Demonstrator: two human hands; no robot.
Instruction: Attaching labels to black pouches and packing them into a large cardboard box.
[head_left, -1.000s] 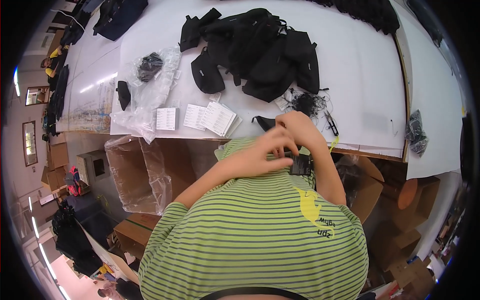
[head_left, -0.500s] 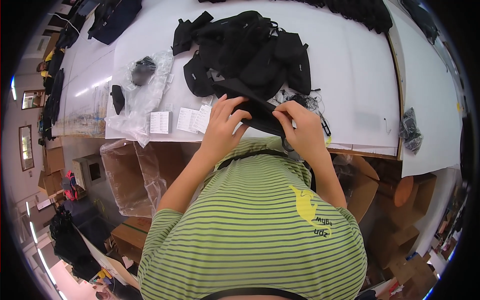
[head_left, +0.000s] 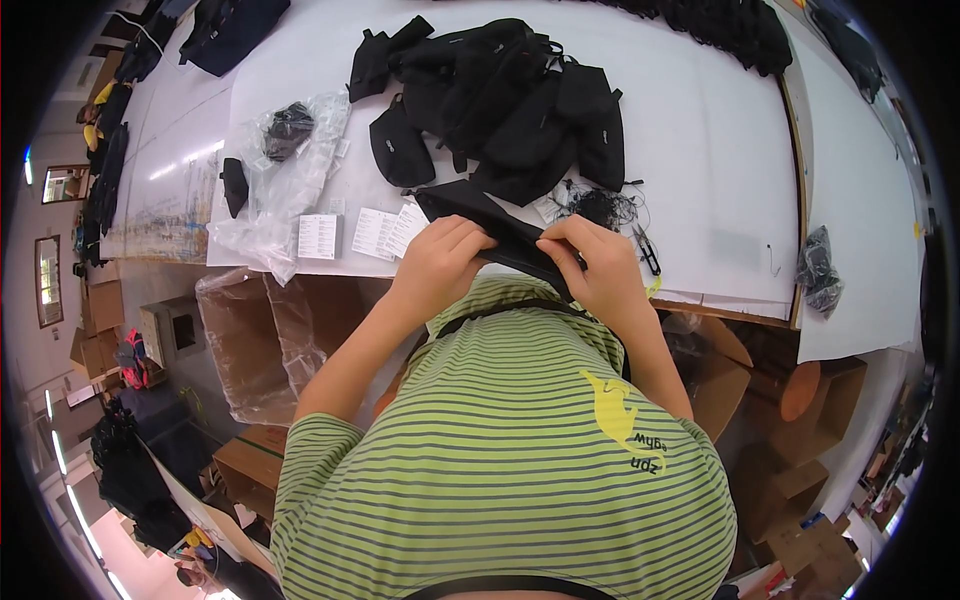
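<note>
Between my hands, at the table's near edge, is a small black fabric pouch [head_left: 480,208], its opening turned toward me. My left hand [head_left: 440,262] grips its near left rim, fingers curled over the fabric. With thumb and fingers closed, my right hand [head_left: 592,258] pinches the rim on the right. Just beyond lies a heap of similar black pouches [head_left: 500,100]. To the right of the held pouch are a tangle of thin black cords [head_left: 598,205] and a pair of small snips [head_left: 648,252]. What is inside the pouch cannot be made out.
White paper cards [head_left: 380,232] and a small stack of printed cards [head_left: 320,237] lie left of my hands. Beside them is a clear plastic bag [head_left: 290,190] with black items. Cardboard boxes [head_left: 245,350] stand under the white table [head_left: 710,190]. A wrapped black bundle [head_left: 820,272] lies far right.
My left hand has come down slightly toward me, its fingers now curled closer on the rim. The pouch has tilted flatter, and my right hand has shifted a little left along its edge.
</note>
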